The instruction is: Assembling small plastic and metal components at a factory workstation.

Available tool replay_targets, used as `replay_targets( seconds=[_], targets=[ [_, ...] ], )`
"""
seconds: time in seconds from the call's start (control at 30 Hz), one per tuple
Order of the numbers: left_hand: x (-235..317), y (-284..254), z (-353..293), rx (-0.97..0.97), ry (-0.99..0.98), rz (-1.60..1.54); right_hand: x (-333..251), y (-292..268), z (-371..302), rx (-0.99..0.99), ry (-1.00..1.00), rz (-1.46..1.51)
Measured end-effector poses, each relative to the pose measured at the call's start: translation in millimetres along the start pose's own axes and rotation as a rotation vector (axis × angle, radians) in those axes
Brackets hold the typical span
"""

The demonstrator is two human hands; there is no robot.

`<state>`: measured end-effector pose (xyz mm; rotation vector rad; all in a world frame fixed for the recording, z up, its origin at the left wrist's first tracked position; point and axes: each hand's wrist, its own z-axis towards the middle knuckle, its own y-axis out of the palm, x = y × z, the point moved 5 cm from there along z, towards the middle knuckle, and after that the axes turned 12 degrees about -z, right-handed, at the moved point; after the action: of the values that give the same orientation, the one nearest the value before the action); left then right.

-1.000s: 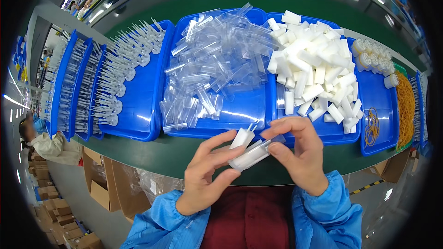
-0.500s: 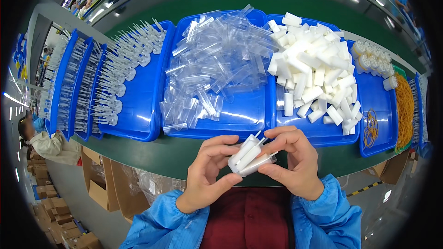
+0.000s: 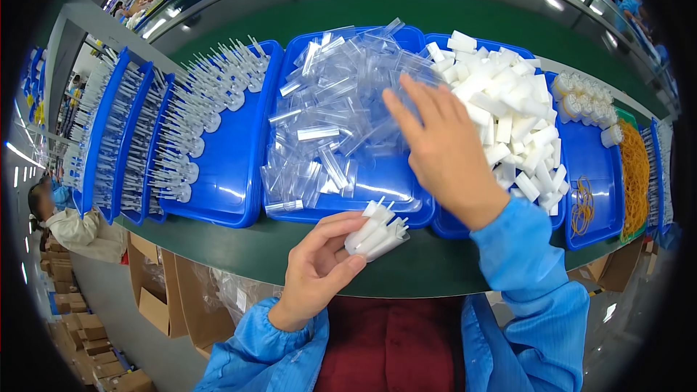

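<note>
My left hand (image 3: 314,267) grips a bundle of white tubes (image 3: 377,232) between thumb and fingers, above the table's near edge. Thin pale stems stick out of the tubes' upper ends, and part of a clear wrap shows around them. My right hand (image 3: 451,154) reaches over the pile of clear plastic sleeves (image 3: 341,94), fingers stretched out beside the white blocks (image 3: 508,94). No item shows in that hand; whether its fingertips touch a sleeve I cannot tell. The sleeves lie in a blue tray (image 3: 396,192), and the blocks fill another at its right.
At the left, blue trays (image 3: 225,167) hold rows of pale stemmed parts (image 3: 210,94). To the right are round white-and-yellow parts (image 3: 581,94), loose rubber bands (image 3: 583,207) and a heap of orange bands (image 3: 634,174). Cardboard boxes (image 3: 156,297) stand below the green table (image 3: 406,276).
My right hand has left the bundle and moved up and away to the sleeve tray. My left hand alone keeps hold of the bundle, slightly lower and more to the left.
</note>
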<state>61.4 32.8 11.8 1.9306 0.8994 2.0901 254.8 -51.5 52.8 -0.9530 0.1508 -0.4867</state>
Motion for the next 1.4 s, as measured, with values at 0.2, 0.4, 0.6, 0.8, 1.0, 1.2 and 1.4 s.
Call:
replay_targets(
  seconds=[0.2, 0.4, 0.6, 0.8, 1.0, 1.2, 1.4],
  targets=[
    [-2, -10, 1, 0.066, -0.034, -0.027, -20, -3, -31, -0.062, -0.096, -0.054],
    [-7, -11, 10, 0.029, -0.008, -0.028, -4, -26, -34, -0.043, 0.024, 0.239],
    [-2, 0, 13, 0.076, 0.092, 0.081, 17, -38, -52, -0.154, 0.570, 0.999],
    [0, 15, 14, 0.057, 0.171, 0.191, 14, -49, -72, -0.285, 0.629, 1.198],
    [-5, 26, 14, 0.010, 0.131, 0.288, 11, -48, -78, -0.280, 0.552, 1.148],
    [-8, 32, 14, 0.017, 0.194, 0.492, 7, -56, -81, -0.238, 0.441, 1.077],
    [-6, 36, 15, 0.076, 0.162, 0.458, 13, -47, -96, -0.307, 0.569, 1.265]
  ],
)
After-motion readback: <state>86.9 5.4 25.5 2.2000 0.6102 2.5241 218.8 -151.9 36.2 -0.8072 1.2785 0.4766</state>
